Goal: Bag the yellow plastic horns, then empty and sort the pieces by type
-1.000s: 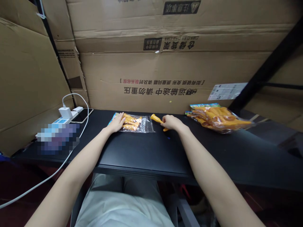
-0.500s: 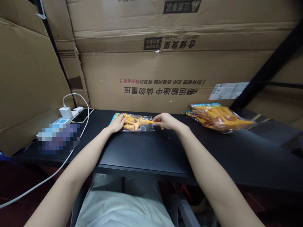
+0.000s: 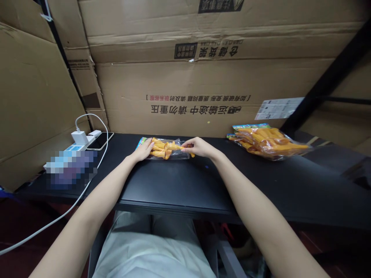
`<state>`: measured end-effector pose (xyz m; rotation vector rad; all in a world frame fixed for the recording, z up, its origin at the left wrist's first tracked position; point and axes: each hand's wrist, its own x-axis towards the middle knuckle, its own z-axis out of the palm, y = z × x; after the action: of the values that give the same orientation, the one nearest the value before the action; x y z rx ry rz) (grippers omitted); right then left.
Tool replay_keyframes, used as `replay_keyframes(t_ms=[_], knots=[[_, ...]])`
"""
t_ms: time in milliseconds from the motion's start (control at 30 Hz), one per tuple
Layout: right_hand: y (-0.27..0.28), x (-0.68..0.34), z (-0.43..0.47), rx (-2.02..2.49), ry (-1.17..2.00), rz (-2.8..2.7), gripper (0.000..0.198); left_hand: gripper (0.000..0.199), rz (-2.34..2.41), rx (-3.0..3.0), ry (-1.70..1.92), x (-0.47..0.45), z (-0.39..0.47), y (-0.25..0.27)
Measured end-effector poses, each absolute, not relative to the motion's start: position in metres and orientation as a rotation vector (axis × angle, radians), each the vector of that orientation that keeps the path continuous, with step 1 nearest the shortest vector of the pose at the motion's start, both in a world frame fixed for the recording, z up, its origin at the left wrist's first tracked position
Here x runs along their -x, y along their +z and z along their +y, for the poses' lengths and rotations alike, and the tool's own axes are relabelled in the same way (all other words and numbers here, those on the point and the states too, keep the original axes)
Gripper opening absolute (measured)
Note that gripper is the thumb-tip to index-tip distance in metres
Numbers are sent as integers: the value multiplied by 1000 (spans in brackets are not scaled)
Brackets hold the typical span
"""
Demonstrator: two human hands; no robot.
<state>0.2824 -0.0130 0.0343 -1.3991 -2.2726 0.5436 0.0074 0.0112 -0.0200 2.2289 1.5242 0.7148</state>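
At the centre of the frame, a flat, clear plastic bag (image 3: 181, 155) of orange plastic pieces (image 3: 158, 147) lies on a black, smooth tabletop (image 3: 174, 183). The left hand (image 3: 142, 151) rests on its left end, fingers extended; whether they grip cannot be told. The right hand (image 3: 201, 147) pinches a slim, flared orange piece (image 3: 174, 146) at the right end, fingertips closed. Insertion appears in hand; the next move calls for a steady bag mouth. Brown cardboard (image 3: 174, 81) bounds the rear; open surface lies below, filled transparent bags (image 3: 265, 141) at right.
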Motion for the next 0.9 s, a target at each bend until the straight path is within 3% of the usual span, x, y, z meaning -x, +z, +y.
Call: replay_keyframes(t_ms=[533, 900], knots=[[6, -257, -7, 1156, 867, -2060, 42, 54, 1457, -2024, 854, -20, 0, -10], [17, -256, -11, 1258, 790, -2000, 20, 57, 1478, -2138, 750, -20, 4, -12]])
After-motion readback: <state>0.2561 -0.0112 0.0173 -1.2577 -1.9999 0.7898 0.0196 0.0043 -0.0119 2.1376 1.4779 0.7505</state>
